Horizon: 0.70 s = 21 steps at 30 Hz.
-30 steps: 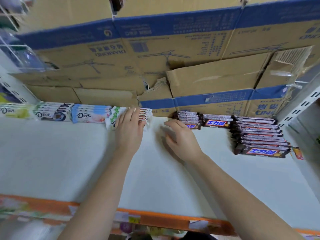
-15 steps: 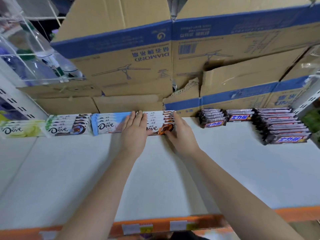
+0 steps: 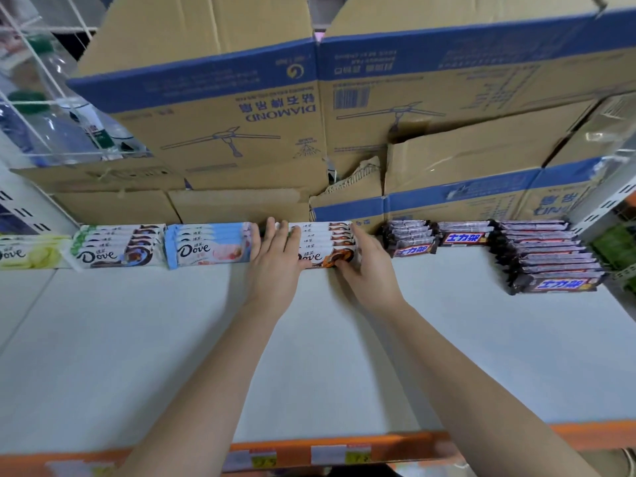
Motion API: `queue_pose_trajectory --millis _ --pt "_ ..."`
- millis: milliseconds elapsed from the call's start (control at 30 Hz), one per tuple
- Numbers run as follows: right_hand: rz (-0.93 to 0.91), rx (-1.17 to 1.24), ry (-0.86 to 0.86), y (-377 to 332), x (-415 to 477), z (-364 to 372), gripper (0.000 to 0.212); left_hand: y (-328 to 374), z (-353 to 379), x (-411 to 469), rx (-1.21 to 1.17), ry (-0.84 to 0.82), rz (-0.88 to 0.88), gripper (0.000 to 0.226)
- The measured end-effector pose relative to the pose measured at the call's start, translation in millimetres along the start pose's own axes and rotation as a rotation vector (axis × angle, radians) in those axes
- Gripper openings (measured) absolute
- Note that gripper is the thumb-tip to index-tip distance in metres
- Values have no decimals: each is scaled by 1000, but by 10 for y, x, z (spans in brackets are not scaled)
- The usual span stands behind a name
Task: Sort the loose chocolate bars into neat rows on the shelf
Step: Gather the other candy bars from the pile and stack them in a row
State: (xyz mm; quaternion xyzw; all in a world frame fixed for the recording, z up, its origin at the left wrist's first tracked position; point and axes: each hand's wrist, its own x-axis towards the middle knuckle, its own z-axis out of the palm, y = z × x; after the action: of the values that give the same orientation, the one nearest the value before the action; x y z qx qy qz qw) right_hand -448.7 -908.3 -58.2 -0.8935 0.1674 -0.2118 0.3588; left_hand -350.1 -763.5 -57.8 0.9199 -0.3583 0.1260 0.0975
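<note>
A stack of white-and-orange Dove bars (image 3: 327, 241) lies at the back of the white shelf (image 3: 309, 356), between my two hands. My left hand (image 3: 275, 266) lies flat with straight fingers over the stack's left end. My right hand (image 3: 368, 266) presses the right end, fingers along its side and thumb at its front corner. To the left sit a blue Dove stack (image 3: 210, 244), a green-and-brown Dove stack (image 3: 118, 246) and a pale green Dove bar (image 3: 31, 251). To the right lie dark Snickers stacks (image 3: 411, 237), (image 3: 464, 234) and a longer row (image 3: 550, 258).
Stacked cardboard boxes (image 3: 220, 108) form a wall right behind the bars. A wire rack with water bottles (image 3: 58, 125) hangs at upper left. A slotted metal upright (image 3: 605, 204) stands at right. The shelf's orange front edge (image 3: 344, 452) carries price tags.
My right hand came left from the bare shelf onto the right end of the white-and-orange Dove stack. The stack, skewed a second ago, now lies square beside the blue stack. The view shifted left.
</note>
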Motion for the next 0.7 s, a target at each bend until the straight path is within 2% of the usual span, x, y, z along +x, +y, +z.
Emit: queue_pose_trajectory --millis 133,233,300,400,533,700 --pt "12 -17 3 143 -22 -138 64 275 36 64 -169 -86 -57 62" --pt "5 -18 -35 184 -42 -162 63 336 75 25 -414 -22 -136 62" --pt "-5 -26 -50 189 -38 -163 64 322 50 -25 -510 14 -232 75" --pt "-11 -24 -71 182 -16 -157 64 289 -4 -36 -636 -57 -370 99" --pt "-15 -18 -86 166 -6 -151 63 291 12 8 -689 -143 -361 96" --pt "-16 -40 -79 160 -14 -134 60 303 -5 4 -651 -137 -338 88"
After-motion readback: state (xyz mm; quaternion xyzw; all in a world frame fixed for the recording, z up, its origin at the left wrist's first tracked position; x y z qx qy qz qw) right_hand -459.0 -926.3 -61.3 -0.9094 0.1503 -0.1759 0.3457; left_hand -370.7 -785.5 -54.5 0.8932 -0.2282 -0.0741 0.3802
